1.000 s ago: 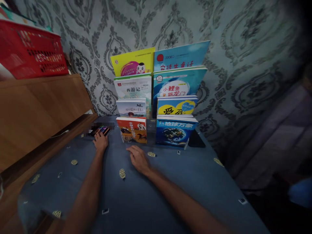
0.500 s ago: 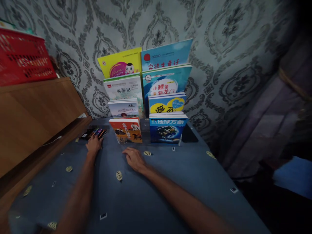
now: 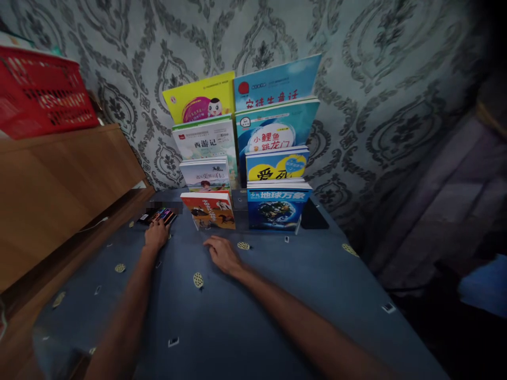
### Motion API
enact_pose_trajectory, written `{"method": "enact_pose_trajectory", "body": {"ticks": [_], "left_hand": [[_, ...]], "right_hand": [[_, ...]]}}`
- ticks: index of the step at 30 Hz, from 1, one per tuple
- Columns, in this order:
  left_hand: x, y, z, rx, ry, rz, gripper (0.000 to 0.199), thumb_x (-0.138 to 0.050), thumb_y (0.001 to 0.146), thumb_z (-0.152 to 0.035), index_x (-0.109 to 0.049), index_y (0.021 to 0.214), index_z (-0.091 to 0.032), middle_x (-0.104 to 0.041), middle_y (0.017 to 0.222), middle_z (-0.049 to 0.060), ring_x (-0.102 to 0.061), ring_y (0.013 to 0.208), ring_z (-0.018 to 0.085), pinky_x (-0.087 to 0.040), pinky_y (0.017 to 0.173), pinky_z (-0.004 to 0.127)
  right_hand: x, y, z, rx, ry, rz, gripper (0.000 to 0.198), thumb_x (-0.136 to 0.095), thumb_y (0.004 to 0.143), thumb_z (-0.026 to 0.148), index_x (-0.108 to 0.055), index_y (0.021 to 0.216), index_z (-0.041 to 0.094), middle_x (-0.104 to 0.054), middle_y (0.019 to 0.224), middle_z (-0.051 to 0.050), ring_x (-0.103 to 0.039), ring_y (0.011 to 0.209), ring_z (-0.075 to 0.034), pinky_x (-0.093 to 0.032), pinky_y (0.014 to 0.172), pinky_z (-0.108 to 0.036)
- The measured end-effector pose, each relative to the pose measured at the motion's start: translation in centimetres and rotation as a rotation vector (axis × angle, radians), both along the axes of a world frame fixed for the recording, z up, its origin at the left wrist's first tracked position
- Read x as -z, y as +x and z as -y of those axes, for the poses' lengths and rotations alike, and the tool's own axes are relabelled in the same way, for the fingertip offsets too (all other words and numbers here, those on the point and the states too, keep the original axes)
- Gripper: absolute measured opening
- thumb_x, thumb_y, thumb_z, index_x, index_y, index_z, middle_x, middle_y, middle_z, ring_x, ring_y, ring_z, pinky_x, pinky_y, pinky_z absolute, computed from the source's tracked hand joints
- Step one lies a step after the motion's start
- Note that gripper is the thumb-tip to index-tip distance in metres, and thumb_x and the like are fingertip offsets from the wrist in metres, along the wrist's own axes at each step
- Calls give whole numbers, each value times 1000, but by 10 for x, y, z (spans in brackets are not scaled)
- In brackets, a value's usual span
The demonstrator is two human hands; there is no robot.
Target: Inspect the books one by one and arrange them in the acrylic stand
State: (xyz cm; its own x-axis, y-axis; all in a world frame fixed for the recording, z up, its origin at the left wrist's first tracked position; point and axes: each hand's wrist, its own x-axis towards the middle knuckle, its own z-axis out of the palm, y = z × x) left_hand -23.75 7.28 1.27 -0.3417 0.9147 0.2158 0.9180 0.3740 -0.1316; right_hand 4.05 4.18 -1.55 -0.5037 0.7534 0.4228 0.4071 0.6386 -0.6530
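My left hand (image 3: 157,235) rests on the near edge of a dark flat item (image 3: 163,215) with a colourful face and a small white patch. Part of this item is blurred out, so I cannot tell its kind. The fingers lie on it without wrapping round it. On the blue cloth, my right hand (image 3: 224,254) lies with loosely bent fingers, holding nothing. Just beyond it, a red-orange book (image 3: 212,211) stands at the front of the left row. The right row is fronted by a blue book with a globe picture (image 3: 277,211).
Taller books stand behind, including a yellow one (image 3: 202,92) and a light-blue one (image 3: 277,79). A black flat object (image 3: 315,217) lies right of the rack. On the left, a red basket (image 3: 47,95) sits on a wooden cabinet (image 3: 67,184). Patterned wallpaper closes the back.
The view has shifted slightly, so the books and cloth appear a little farther right. Both hands keep about the same places on the table.
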Motion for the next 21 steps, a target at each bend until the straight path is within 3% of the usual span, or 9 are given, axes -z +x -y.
{"method": "enact_pose_trajectory", "body": {"ticks": [12,21], "left_hand": [[-5,4,12,90,-89,-121,44,-30,104,-27,-58,128,-2,-62,124,31,-64,117,37,-56,90,44],[-4,3,62,176,-171,-144,41,-34,104,-29,-53,135,-9,-58,137,25,-56,130,34,-55,95,41]], "right_hand": [[1,-1,-2,11,0,-17,40,-52,80,-4,-76,99,21,-77,95,-4,-71,91,-18,-54,89,-30],[3,-1,-3,6,-13,-34,38,-51,80,-3,-76,98,20,-78,97,-6,-71,97,-20,-53,93,-32]]}}
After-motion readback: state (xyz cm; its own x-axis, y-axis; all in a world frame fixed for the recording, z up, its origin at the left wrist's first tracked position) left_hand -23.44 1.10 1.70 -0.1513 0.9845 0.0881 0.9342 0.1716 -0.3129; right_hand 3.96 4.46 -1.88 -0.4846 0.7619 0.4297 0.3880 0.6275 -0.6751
